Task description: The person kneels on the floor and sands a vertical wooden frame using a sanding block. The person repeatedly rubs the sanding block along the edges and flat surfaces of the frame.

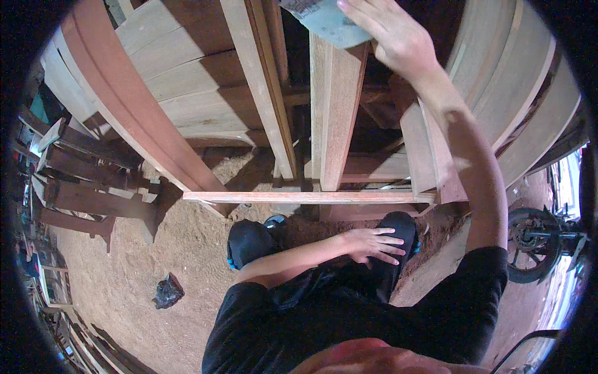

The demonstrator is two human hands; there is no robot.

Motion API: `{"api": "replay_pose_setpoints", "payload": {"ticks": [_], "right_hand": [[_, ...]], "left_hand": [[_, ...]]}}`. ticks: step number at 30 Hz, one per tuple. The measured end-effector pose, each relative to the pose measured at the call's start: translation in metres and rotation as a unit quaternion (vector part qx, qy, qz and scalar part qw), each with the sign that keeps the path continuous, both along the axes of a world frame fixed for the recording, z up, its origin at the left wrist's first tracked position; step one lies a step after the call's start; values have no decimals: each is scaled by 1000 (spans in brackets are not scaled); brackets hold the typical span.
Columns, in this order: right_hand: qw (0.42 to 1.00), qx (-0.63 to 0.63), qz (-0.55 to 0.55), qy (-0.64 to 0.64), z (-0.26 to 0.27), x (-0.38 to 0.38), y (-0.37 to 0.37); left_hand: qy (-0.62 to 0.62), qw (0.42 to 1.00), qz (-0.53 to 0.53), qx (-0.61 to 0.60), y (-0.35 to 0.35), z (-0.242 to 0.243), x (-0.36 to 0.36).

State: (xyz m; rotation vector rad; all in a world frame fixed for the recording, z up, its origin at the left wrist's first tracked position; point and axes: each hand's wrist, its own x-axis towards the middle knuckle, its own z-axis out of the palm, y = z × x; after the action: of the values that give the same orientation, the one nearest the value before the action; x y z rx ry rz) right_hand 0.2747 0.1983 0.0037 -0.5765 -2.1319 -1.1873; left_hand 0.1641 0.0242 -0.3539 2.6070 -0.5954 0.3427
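At the top of the head view, my right hand (392, 39) holds a pale grey-blue sheet (327, 21) with dark printing, perhaps sandpaper, against the far part of a wooden beam (343, 112). My left hand (373, 245) lies on my right knee with its fingers spread and nothing in it. Before my knees runs a narrow crosswise wooden rail (303, 197). Beyond it, another long beam (261, 93) and a wide reddish board (135, 103) stretch away from me. The far edge of the sheet is out of view.
Dark wooden frame pieces (93, 187) stand at the left. A crumpled black plastic bag (168, 292) lies on the sandy ground (117, 304). Curved pale boards (504, 79) rise at the upper right. A motorcycle wheel (532, 245) is at the right edge.
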Motion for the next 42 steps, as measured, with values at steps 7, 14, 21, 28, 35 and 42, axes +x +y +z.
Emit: {"api": "replay_pose_setpoints", "payload": {"ticks": [7, 14, 21, 28, 35, 42], "right_hand": [[989, -113, 33, -93, -78, 14, -16], [999, -47, 18, 4, -10, 9, 12], [995, -87, 32, -29, -66, 13, -5], [995, -76, 37, -43, -35, 12, 6], [998, -38, 44, 11, -41, 8, 0], [987, -74, 25, -143, -58, 26, -5]], "left_hand": [[-11, 1000, 1, -2, 0, -2, -4], [-12, 1000, 0, -6, 1, -5, -2], [5, 1000, 11, 22, 0, 4, -2], [-3, 1000, 2, -2, -2, 2, -1], [0, 1000, 7, 13, -1, 2, -1], [1, 1000, 7, 12, 2, 5, 0]]}}
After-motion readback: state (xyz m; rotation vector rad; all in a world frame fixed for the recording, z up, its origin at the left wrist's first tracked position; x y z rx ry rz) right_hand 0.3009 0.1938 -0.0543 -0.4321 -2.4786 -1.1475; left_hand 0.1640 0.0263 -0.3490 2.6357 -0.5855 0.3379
